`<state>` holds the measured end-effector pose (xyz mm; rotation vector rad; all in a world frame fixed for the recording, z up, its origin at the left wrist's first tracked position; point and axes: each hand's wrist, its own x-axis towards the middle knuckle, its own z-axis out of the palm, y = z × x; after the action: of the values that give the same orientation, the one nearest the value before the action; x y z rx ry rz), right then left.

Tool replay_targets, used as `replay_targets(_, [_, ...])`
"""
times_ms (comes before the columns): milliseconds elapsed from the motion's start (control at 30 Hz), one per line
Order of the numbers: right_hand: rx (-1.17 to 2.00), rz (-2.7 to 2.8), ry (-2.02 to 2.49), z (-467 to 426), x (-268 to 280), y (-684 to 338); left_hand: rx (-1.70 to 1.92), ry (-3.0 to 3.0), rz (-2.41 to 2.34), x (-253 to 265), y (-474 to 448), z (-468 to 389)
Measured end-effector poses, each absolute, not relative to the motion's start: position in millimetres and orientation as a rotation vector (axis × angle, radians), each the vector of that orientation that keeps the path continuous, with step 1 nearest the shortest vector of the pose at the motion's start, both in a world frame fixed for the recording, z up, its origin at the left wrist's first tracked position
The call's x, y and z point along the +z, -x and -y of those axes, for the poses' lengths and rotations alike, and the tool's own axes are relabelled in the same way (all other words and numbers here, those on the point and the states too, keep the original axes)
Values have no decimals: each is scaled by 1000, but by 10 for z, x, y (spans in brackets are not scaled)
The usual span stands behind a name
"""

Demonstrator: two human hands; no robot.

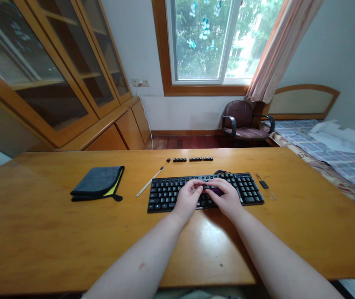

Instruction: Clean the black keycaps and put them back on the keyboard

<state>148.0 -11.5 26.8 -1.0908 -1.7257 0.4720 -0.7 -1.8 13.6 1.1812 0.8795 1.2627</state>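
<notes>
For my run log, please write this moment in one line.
left hand: over keyboard; right hand: over keyboard, near left; dark item: at right hand, unclear; brush: left of keyboard; cloth: folded

Keyboard: middle keys hidden by left hand and right hand; legends too small to read.
Purple item: mostly covered by right hand; kind indeterminable.
Cable: partly hidden behind keyboard.
Chair: lower part hidden behind surface.
Cabinet: cut by left, top edges.
Bed: cut by right edge.
</notes>
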Motion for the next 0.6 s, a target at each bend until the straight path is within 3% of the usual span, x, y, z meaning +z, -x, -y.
replay_targets(200, [474,1745,1104,114,281,-1480,1268,-1255,-927,151,6,33])
replay_targets(367, [441,1711,1158,100,253,-1490,1255,-1692,-1092,159,75,46])
replay_targets(600, [429,1573,1248,-7,340,-1673,901,-2300,-1396,136,69,81])
